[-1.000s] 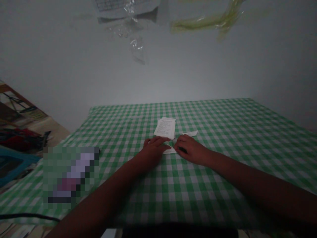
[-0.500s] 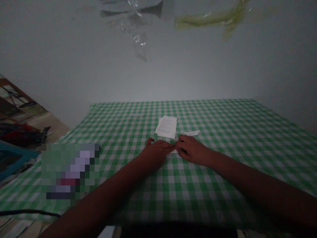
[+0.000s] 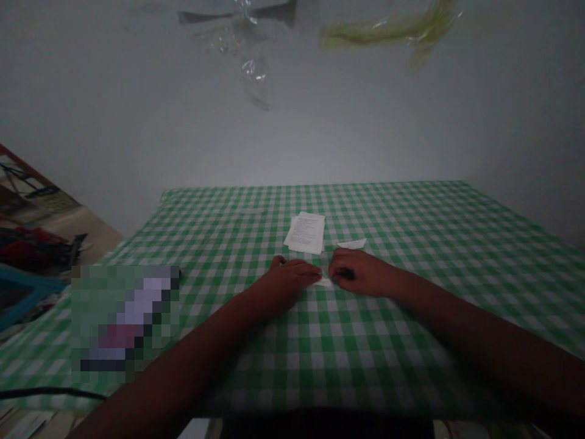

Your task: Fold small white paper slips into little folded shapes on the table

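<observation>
My left hand (image 3: 287, 283) lies palm down on a green-and-white gingham tablecloth (image 3: 388, 225), its fingertips at a narrow white paper strip (image 3: 324, 283). Facing it, my right hand (image 3: 359, 273) curls over the strip's far end. A small dark object (image 3: 347, 274) shows among its fingers, but I cannot tell what it is. Just beyond the hands lies a small stack of printed white sheets (image 3: 304, 233). A short white paper slip (image 3: 351, 244) lies near my right hand's knuckles.
At the table's left, a pixelated patch (image 3: 125, 323) hides something. A black cable (image 3: 50, 395) runs along the near left edge. Red and blue items (image 3: 31, 253) lie beyond the table's left side. Clear plastic (image 3: 251, 67) and a green strip (image 3: 388, 33) hang on the wall behind.
My right hand has shifted slightly right, widening the gap between my hands and showing more of the white strip. The view has also shifted slightly.
</observation>
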`<state>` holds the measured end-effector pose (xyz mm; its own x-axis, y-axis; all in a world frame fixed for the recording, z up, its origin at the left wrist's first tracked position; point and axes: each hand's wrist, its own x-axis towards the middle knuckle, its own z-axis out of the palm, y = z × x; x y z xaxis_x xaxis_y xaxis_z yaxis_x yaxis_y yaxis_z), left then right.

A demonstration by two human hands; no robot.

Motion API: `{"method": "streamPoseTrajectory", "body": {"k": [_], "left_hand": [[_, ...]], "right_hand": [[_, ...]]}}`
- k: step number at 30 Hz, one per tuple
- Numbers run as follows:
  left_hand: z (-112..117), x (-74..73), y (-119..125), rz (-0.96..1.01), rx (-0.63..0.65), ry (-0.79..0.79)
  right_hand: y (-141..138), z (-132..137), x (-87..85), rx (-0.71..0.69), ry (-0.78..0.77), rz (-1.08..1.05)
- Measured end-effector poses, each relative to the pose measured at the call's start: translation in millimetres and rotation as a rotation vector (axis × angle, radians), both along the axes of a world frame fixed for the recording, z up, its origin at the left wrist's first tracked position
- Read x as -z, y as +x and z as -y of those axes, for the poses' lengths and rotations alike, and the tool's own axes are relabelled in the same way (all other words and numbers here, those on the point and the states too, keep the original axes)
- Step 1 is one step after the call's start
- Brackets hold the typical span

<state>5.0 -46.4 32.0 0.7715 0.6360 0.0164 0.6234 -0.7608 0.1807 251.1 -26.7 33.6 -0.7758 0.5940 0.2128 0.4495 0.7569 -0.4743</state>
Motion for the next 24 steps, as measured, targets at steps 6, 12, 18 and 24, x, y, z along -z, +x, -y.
{"method": "streamPoseTrajectory", "body": {"k": [6,12,18,24], "left_hand": [[-2.3,5.2,-0.3,0.01,0.008,0.003],[-0.4,2.3,0.6,-0.021,0.017,-0.001],[0.2,3.4,1.1,-0.018,0.028,0.027],[2.8,1.8,1.7,-0.001,0.011,0.029]], "right_hand": [[-4.9,2.6,5.3,0.018,0.047,-0.002],[-11.8,7.6,4.5,0.052,0.074,0.036],[-19.5,4.9,8.8,0.204,0.029,0.085],[-19.4,9.4,4.8,0.19,0.003,0.097]]}}
